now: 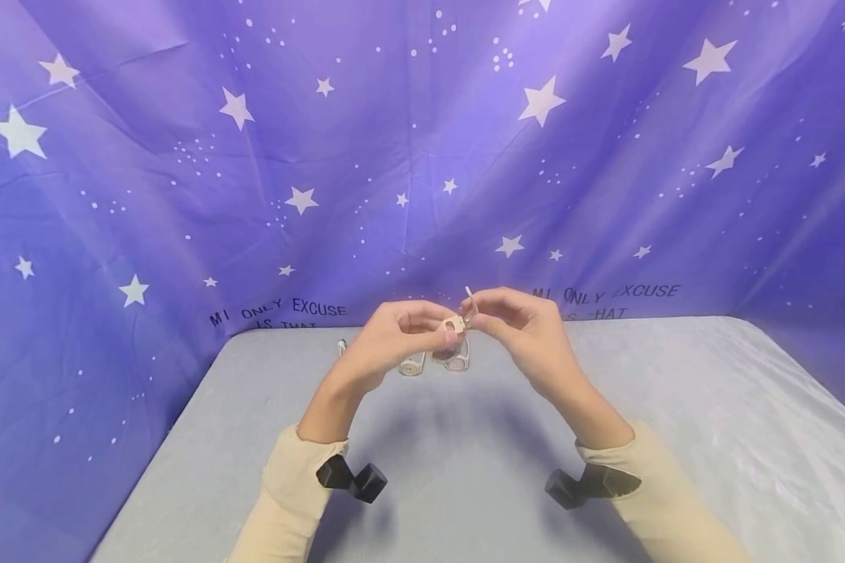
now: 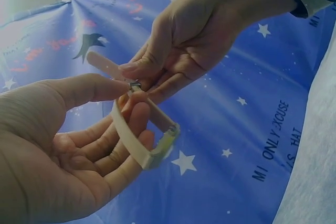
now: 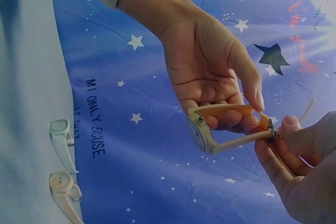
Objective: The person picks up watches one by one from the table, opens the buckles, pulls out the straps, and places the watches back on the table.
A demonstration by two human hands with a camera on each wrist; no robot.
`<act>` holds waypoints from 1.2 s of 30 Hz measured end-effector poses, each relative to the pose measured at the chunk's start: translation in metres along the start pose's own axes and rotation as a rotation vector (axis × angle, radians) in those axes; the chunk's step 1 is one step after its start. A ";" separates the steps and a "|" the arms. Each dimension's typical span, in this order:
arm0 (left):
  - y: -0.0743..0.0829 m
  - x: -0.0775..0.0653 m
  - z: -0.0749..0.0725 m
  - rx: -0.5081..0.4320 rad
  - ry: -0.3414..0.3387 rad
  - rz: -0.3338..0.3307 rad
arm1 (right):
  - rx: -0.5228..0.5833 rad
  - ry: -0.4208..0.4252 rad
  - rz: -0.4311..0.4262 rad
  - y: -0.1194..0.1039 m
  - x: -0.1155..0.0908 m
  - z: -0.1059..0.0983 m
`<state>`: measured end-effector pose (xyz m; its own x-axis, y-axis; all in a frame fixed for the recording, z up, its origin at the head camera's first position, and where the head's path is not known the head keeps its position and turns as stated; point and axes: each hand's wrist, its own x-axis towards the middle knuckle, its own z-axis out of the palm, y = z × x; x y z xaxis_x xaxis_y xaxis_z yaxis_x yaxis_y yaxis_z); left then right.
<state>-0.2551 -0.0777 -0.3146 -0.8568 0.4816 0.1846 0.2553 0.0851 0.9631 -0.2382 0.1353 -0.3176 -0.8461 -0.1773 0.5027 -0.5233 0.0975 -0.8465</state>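
A cream-strapped wristwatch [image 1: 454,324] hangs between both hands above the table, its strap looped round. In the left wrist view my left hand [image 2: 79,145] pinches the strap [image 2: 129,137] beside the metal buckle [image 2: 135,84], thumb on top and fingers inside the loop. From the other side, my right hand [image 1: 528,328] pinches the strap near the buckle, and the free strap end [image 2: 102,63] sticks out past its thumb. The watch's round face [image 3: 198,136] shows in the right wrist view, at the far end of the loop.
Several other watches lie on the grey cloth-covered table [image 1: 676,438] just behind and below the hands, among them a round one [image 1: 411,365] and a squarish one [image 3: 60,126]. A purple star-printed curtain [image 1: 408,117] stands behind the table's far edge.
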 end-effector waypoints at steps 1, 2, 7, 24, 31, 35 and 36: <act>0.000 0.000 0.000 0.001 -0.005 -0.011 | 0.009 -0.001 -0.002 0.000 0.000 0.000; 0.001 -0.001 -0.001 0.002 -0.012 -0.023 | 0.017 -0.002 -0.003 0.000 0.000 0.001; 0.001 0.000 -0.002 -0.003 -0.035 -0.076 | 0.047 -0.008 0.012 0.001 0.001 0.000; 0.003 0.002 0.012 -0.164 0.019 -0.212 | 0.178 0.010 0.059 0.008 -0.001 0.007; 0.002 0.003 0.013 -0.121 0.066 -0.240 | 0.168 0.018 0.059 0.008 -0.001 0.012; 0.002 0.003 0.013 -0.135 0.065 -0.235 | 0.117 0.016 0.130 0.008 -0.001 0.011; 0.002 0.003 0.012 -0.139 0.064 -0.233 | 0.104 0.014 0.149 0.008 0.000 0.010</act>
<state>-0.2518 -0.0652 -0.3150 -0.9130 0.4062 -0.0375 -0.0125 0.0642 0.9979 -0.2410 0.1261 -0.3265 -0.9152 -0.1547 0.3721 -0.3794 0.0197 -0.9250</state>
